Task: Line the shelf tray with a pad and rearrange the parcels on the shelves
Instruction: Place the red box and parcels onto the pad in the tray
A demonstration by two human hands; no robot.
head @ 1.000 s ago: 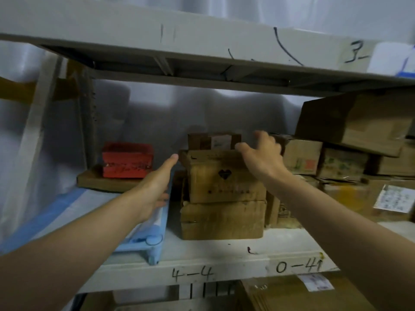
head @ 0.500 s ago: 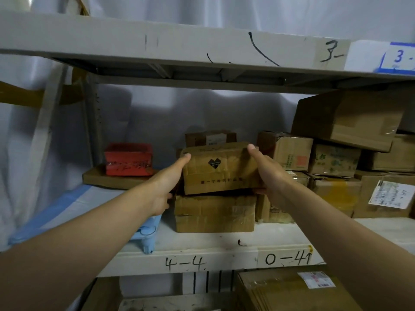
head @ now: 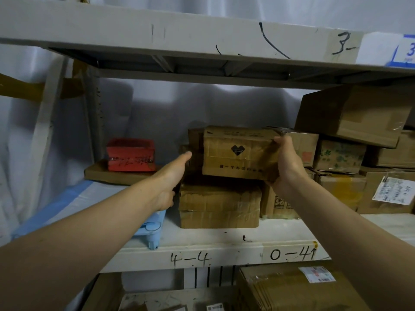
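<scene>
Parcel [head: 238, 153] with heart mark, gripped at its right end by right hand [head: 286, 162], needs left hand [head: 173, 173], fingers extended beside it, supporting before lifting clear.

A pale curtain [head: 157, 108] hung behind the rack across the middle of the frame. Handwritten marks "4-4" [head: 190, 258] and "0-41" [head: 293, 254] sat low on a white edge, and a blue-bordered label [head: 406, 52] showed at upper right.
</scene>
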